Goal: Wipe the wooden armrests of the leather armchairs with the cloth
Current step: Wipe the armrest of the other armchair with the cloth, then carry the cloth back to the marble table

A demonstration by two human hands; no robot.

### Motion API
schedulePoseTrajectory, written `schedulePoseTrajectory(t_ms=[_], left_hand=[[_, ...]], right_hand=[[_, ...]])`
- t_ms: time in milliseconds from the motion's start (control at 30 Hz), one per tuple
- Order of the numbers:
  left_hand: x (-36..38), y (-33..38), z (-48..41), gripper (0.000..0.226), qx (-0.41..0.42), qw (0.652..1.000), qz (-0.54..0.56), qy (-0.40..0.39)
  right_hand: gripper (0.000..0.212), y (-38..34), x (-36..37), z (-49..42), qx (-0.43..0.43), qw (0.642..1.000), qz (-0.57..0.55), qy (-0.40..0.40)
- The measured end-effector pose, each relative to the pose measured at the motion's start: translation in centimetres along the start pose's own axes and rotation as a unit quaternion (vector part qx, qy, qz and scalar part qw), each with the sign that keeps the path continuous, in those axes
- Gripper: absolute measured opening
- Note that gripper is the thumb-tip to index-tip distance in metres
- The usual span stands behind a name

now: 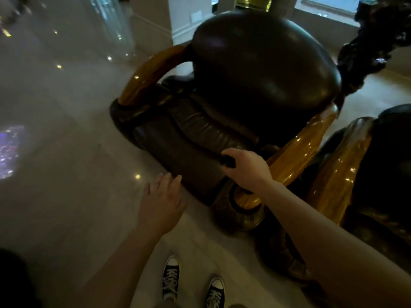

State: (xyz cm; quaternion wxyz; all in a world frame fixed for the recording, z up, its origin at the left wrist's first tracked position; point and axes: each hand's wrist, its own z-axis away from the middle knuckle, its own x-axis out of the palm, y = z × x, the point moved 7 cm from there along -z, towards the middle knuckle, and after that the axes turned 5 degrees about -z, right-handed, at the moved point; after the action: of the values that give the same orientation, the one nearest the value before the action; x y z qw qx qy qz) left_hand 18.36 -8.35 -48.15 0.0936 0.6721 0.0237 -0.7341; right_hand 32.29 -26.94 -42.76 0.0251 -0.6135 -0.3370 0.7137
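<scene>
A dark leather armchair (255,74) fills the middle of the head view. Its two glossy amber wooden armrests curve down, one on the far left (146,78) and one on the near right (295,156). My right hand (246,167) hovers over the seat cushion just left of the near armrest, shut on a small dark bunched cloth (228,162). My left hand (162,201) is open with fingers spread and holds nothing, above the floor at the seat's front edge. A second armchair (389,141) stands at the right with its own wooden armrest (340,170).
Polished pale floor (66,107) spreads out to the left with light reflections on it. My two dark sneakers (171,276) stand just in front of the chair. A white pillar (189,14) rises behind the chair, and a dark bushy decoration (373,41) stands at the upper right.
</scene>
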Motion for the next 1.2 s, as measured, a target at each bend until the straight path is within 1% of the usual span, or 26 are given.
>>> schedulePoseTrajectory(t_ms=[233,367,433,600,767,1000,1200], left_hand=[[-3.3,-3.9,5.4,0.064,-0.075,0.997,-0.01,0.015],[-4.0,-6.8,8.4,0.061,-0.114,0.993,0.004,0.018],[-4.1,-8.7,10.1,0.06,-0.136,0.99,0.011,0.017],[-4.4,-14.4,15.0,0.058,-0.187,0.981,0.026,0.034],[-4.4,-20.5,20.0,0.059,-0.237,0.971,0.021,0.018],[-5.3,-26.4,26.2,0.056,-0.295,0.955,0.028,0.03],[-5.6,-29.5,31.2,0.052,-0.376,0.924,0.057,0.035]], right_hand=[[0.047,-7.0,0.6,0.3,-0.044,0.998,0.011,-0.032],[0.047,-11.1,2.1,1.0,-0.076,0.995,0.016,-0.056],[0.045,-13.1,3.0,1.3,-0.083,0.994,0.012,-0.071],[0.043,-18.6,5.7,2.2,-0.1,0.992,-0.001,-0.079],[0.04,-25.5,9.4,3.7,-0.141,0.986,0.007,-0.094],[0.04,-33.8,14.3,5.7,-0.198,0.969,-0.008,-0.147],[0.041,-40.3,19.2,7.0,-0.278,0.936,0.006,-0.218]])
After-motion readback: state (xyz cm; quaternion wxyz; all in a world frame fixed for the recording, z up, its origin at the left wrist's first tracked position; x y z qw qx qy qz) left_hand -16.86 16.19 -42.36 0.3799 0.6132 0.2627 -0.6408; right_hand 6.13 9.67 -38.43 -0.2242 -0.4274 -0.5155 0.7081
